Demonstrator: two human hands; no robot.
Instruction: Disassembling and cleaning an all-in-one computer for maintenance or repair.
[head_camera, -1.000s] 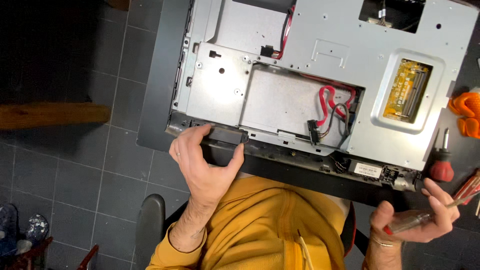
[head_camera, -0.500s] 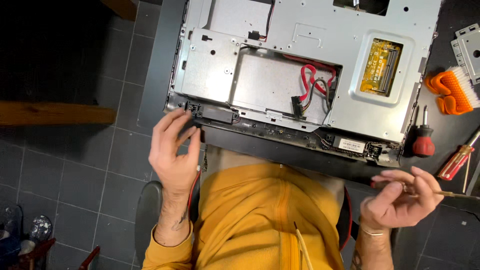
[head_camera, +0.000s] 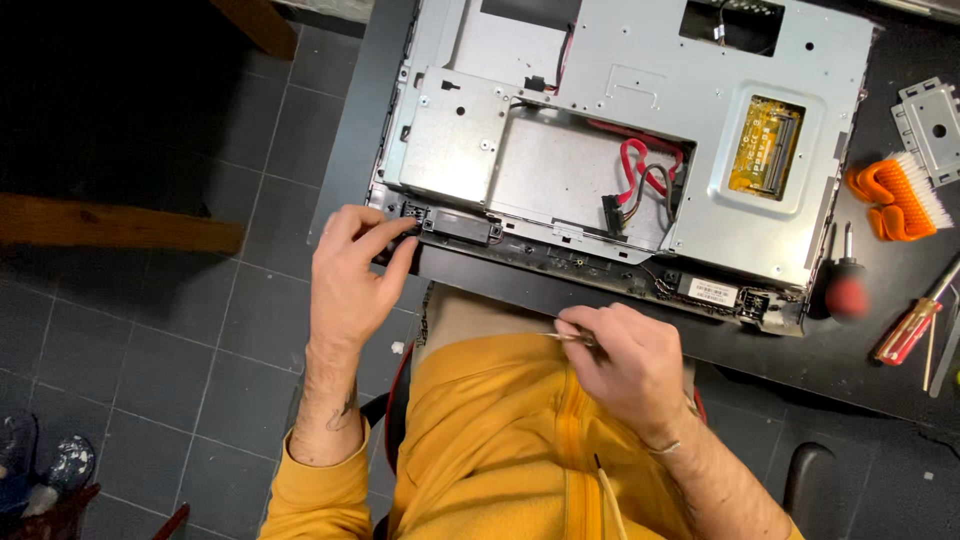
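Note:
An opened all-in-one computer chassis (head_camera: 560, 70) lies back-up on a black table (head_camera: 560, 295), its silver metal shield exposed with red cables (head_camera: 640, 165) and a memory slot (head_camera: 765, 145). My left hand (head_camera: 350, 275) touches the chassis's near left corner, fingertips on a small black part (head_camera: 455, 225) at the bottom edge. My right hand (head_camera: 625, 365) is in front of my yellow jacket, below the table edge, fingers closed on a thin metal tool (head_camera: 565, 337), probably a screwdriver.
At the right of the table lie an orange brush (head_camera: 895, 195), a red-and-black stubby screwdriver (head_camera: 845, 285), a red-handled screwdriver (head_camera: 915, 325) and a grey metal plate (head_camera: 930, 115). A wooden beam (head_camera: 110, 225) crosses the dark tiled floor at left.
My right hand has swung left from the table's right side to the middle in front of my chest. My left hand shifted to the chassis's near left corner.

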